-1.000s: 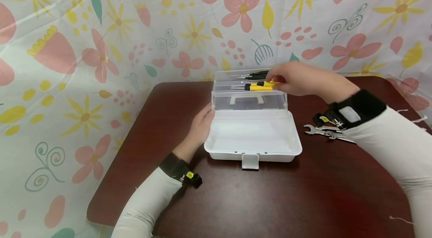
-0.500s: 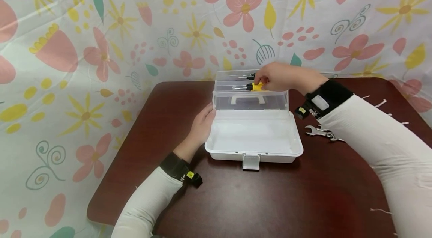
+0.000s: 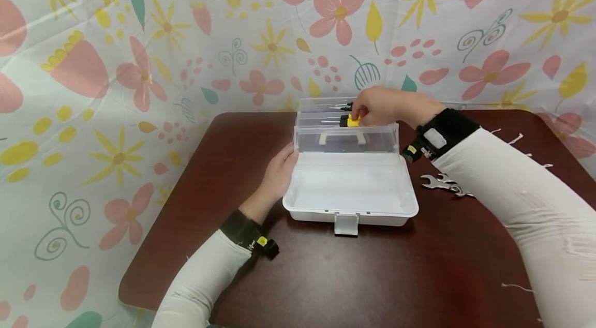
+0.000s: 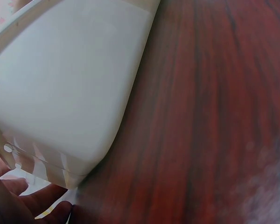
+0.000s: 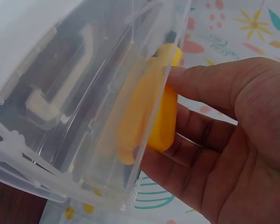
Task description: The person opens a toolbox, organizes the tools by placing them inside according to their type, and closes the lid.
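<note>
A white toolbox (image 3: 348, 217) stands with its clear lid section (image 3: 377, 140) raised at the back. My right hand (image 3: 379, 105) pinches a yellow-handled screwdriver (image 3: 353, 121) over the clear tray; its thin metal shaft points left. In the right wrist view the thumb and fingers hold the yellow handle (image 5: 165, 112), partly seen through clear plastic. Some black-handled tools with thin shafts (image 3: 345, 106) lie just behind, partly hidden by the hand. My left hand (image 3: 279, 170) holds the toolbox's left rear side. Its curled fingers (image 4: 42, 198) show by the rear corner in the left wrist view.
Several metal wrenches (image 3: 437, 182) lie right of the toolbox, partly under the right forearm. The front latch (image 3: 346, 224) hangs down over the dark wooden table (image 3: 326, 276). A flowered cloth (image 3: 186, 48) hangs close behind and to the left.
My right hand has moved left along the tray, with the yellow screwdriver in its grip, and has barely moved in the last half second. The left hand stays at the box.
</note>
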